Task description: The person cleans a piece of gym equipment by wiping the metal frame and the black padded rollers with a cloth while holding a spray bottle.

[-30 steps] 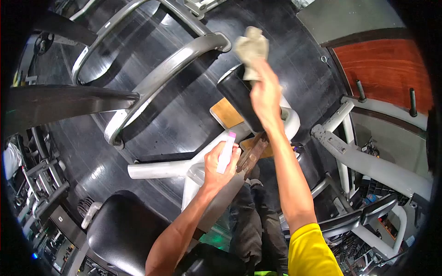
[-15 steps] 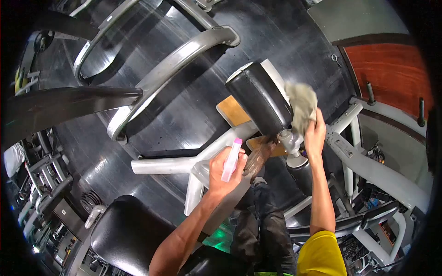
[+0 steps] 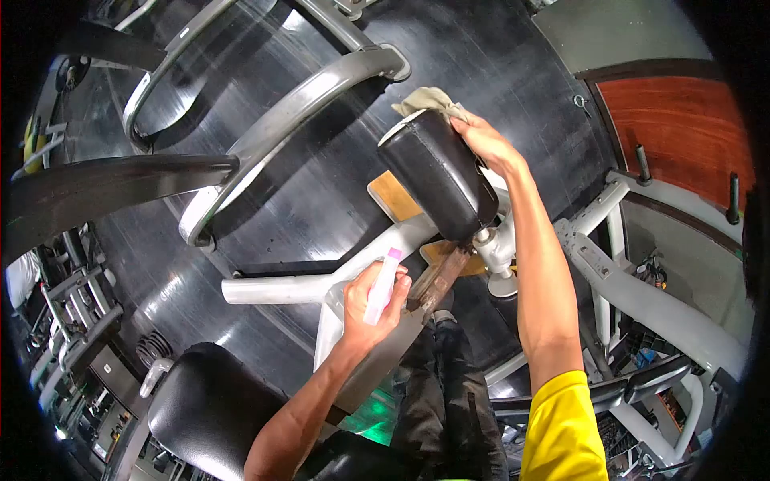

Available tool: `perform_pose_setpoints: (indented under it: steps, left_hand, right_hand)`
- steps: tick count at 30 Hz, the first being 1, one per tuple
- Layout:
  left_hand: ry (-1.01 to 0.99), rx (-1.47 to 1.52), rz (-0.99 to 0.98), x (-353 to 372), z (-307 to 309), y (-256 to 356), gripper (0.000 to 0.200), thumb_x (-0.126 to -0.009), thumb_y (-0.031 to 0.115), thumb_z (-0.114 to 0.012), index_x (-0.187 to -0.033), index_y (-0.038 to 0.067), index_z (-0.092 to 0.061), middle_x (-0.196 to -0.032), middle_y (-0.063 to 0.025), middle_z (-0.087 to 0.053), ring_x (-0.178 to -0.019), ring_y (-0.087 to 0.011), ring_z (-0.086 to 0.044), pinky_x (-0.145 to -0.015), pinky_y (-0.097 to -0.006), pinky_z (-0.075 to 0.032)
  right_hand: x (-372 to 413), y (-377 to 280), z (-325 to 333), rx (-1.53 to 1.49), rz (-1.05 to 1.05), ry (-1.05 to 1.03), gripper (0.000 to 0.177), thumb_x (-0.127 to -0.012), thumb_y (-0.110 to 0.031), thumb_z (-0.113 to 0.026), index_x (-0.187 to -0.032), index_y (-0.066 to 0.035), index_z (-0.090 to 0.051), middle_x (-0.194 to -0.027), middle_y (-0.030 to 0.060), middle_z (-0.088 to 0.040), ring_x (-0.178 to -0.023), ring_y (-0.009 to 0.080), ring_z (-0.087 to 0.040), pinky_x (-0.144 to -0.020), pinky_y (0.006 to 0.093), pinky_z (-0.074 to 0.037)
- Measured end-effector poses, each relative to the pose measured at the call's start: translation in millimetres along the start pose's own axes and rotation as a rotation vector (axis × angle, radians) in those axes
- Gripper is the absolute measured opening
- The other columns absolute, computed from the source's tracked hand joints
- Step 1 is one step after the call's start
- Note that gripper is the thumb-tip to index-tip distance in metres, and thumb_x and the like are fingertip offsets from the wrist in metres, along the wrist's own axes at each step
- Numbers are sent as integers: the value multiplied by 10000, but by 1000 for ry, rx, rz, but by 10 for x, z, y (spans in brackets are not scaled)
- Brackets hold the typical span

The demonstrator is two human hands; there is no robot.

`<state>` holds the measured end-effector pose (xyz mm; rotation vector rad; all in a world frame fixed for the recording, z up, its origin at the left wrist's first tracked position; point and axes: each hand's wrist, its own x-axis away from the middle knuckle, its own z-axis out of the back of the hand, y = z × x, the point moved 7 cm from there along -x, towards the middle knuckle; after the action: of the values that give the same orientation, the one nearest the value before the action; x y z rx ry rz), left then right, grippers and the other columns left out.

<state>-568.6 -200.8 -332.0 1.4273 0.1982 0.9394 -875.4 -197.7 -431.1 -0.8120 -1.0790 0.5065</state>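
My left hand [image 3: 375, 309] is closed around a spray bottle with a white head and pink nozzle [image 3: 385, 280]; most of its body is hidden by the hand. My right hand [image 3: 491, 146] grips a beige cloth [image 3: 429, 100], pressed against the far side and top end of a black padded roller [image 3: 437, 172]. A metal joint [image 3: 496, 252] carries the roller at its lower end. My right forearm passes over the machine frame to the right of the pad.
Grey frame tubes [image 3: 277, 289] branch below my left hand. A black seat pad [image 3: 212, 405] lies at lower left. Another machine's curved tube [image 3: 313, 88] rises at upper left, with a thick grey beam [image 3: 658, 297] on the right. The floor is black rubber [image 3: 305, 200].
My right hand has moved up and left with the cloth, from beside the roller's lower right to its far upper end. My left hand has shifted slightly left and down with the spray bottle.
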Motion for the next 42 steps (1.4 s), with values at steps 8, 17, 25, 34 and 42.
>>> perform_pose_setpoints:
  steps: [8, 17, 25, 34, 42]
  left_hand:
    - [-26, 9, 31, 4, -24, 1, 135, -881, 120, -718, -941, 9, -671, -751, -91, -672, -617, -163, -629, -579, -293, -492]
    - [-111, -13, 30, 60, -133, 44, 89, -861, 76, -714, -883, -1, -676, -730, -97, -664, -627, -158, -642, -583, -296, -498]
    - [-101, 100, 52, 80, -105, 87, 50, -891, 58, -674, -906, 10, -671, -675, -31, -632, -643, -93, -622, -567, -283, -480]
    - [-270, -118, -522, 405, -451, 719, 30, -900, 18, -646, -923, -1, -641, -715, -54, -608, -547, -99, -585, -507, -265, -450]
    - [-313, -309, -432, 1376, -725, 994, 548, -830, 186, -803, -1289, 59, -532, -1128, -166, -641, -999, -300, -650, -859, -366, -530]
  right_hand:
    - [1164, 402, 152, 315, 259, 300, 426, -883, 22, -467, -1285, -35, -594, -1279, 196, -626, -1209, 350, -589, -1041, 370, -428]
    - [1660, -150, 565, 289, 154, 440, 402, -922, -40, -457, -1308, 13, -556, -1029, 225, -680, -916, 297, -675, -843, 359, -492]
    - [1277, -428, -259, 530, 585, 402, 614, -755, 140, -484, -1268, -155, -645, -1310, 156, -616, -1271, 331, -544, -1049, 397, -472]
    - [2836, 484, -6, 457, 250, 154, 471, -801, 50, -497, -1239, -65, -623, -1181, 191, -663, -1052, 381, -649, -892, 429, -534]
    - [4125, 1375, -73, -790, -33, 297, 372, -1035, -158, -496, -1384, -30, -490, -1268, 51, -610, -1141, 146, -584, -1000, 296, -436]
